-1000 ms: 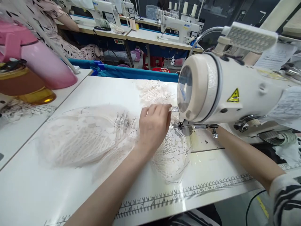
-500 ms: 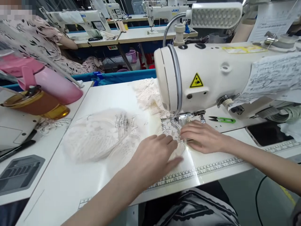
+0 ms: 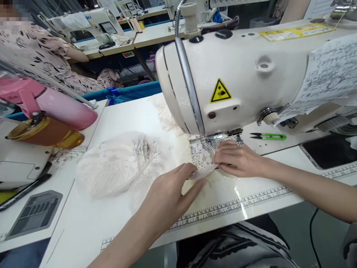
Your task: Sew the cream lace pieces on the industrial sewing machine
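My left hand (image 3: pixel 170 195) lies flat, fingers spread, pinching the near edge of the lace piece (image 3: pixel 202 158). My right hand (image 3: pixel 237 160) presses fingertips on the same lace just before the presser foot (image 3: pixel 216 138) of the sewing machine (image 3: pixel 237 74); whether it grips is unclear. A lace pile (image 3: pixel 117 167) rests left on the table (image 3: pixel 83 223). Green thread snips (image 3: pixel 269 136) lie right.

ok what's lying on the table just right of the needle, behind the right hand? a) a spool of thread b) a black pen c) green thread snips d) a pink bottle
c: the green snips lie on the table under the machine arm, just beyond the right hand.
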Demonstrator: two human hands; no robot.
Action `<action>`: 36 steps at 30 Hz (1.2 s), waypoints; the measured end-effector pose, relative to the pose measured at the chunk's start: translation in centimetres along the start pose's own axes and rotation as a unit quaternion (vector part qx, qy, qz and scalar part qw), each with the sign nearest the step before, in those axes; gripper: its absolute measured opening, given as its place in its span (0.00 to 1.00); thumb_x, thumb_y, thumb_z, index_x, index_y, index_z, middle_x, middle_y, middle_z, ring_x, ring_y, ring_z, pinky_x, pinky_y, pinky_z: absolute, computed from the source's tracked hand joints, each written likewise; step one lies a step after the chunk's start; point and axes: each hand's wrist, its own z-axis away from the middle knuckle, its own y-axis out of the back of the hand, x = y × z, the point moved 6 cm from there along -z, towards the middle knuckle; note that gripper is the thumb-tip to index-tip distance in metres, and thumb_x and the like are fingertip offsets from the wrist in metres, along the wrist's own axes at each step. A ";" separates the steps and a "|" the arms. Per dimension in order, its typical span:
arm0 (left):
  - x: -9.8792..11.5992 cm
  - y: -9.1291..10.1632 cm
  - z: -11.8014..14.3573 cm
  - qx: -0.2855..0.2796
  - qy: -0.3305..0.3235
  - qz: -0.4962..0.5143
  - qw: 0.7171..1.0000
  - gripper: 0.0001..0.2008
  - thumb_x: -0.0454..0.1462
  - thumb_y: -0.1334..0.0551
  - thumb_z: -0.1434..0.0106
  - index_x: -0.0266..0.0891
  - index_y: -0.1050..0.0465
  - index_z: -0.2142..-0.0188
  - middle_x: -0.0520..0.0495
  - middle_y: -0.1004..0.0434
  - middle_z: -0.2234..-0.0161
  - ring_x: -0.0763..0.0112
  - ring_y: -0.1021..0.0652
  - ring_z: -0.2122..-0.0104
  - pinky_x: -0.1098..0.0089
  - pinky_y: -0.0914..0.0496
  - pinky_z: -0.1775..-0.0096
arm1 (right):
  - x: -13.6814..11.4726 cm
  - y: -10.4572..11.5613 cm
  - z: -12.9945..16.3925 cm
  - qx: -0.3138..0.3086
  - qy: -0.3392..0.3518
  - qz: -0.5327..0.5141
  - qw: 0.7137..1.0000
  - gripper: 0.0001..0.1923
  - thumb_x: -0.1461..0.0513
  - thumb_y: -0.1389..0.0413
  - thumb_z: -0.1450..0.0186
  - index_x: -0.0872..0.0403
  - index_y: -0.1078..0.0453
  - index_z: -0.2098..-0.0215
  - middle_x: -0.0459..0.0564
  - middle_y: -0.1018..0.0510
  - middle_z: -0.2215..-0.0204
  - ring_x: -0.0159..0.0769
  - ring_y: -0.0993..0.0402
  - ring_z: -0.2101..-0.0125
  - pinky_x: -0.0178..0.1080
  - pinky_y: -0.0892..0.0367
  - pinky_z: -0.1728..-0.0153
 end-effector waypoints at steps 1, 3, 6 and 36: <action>0.0 -0.4 -0.5 -0.019 -0.005 -0.007 1.000 0.11 0.43 0.41 0.36 0.41 0.33 0.58 0.49 0.24 0.66 0.69 0.23 0.71 0.71 0.32 0.74 | 0.0 0.0 0.0 0.000 0.001 -0.002 1.000 0.09 0.65 0.55 0.32 0.54 0.32 0.61 0.45 0.23 0.68 0.32 0.28 0.66 0.42 0.33 0.57; -0.1 -1.3 -1.4 -0.038 -0.020 -0.016 0.999 0.15 0.44 0.38 0.39 0.41 0.32 0.55 0.47 0.24 0.62 0.68 0.23 0.68 0.71 0.31 0.72 | -0.1 0.0 0.1 -0.001 0.007 0.002 1.000 0.10 0.66 0.55 0.32 0.54 0.33 0.60 0.45 0.22 0.67 0.31 0.27 0.67 0.43 0.33 0.57; 0.2 -2.5 -2.6 -0.004 -0.068 -0.033 0.997 0.09 0.42 0.43 0.34 0.40 0.28 0.62 0.49 0.26 0.71 0.71 0.26 0.73 0.71 0.34 0.72 | -0.3 0.1 0.1 0.003 0.011 0.013 1.000 0.11 0.66 0.56 0.33 0.53 0.33 0.61 0.45 0.22 0.66 0.31 0.27 0.67 0.43 0.33 0.56; 0.3 -1.4 -1.8 0.187 -0.215 0.003 0.959 0.05 0.29 0.40 0.38 0.36 0.29 0.70 0.53 0.29 0.80 0.78 0.33 0.80 0.71 0.38 0.75 | 0.3 1.0 -0.3 0.115 -0.053 0.061 0.990 0.12 0.72 0.55 0.40 0.52 0.34 0.68 0.42 0.23 0.69 0.30 0.30 0.70 0.38 0.39 0.63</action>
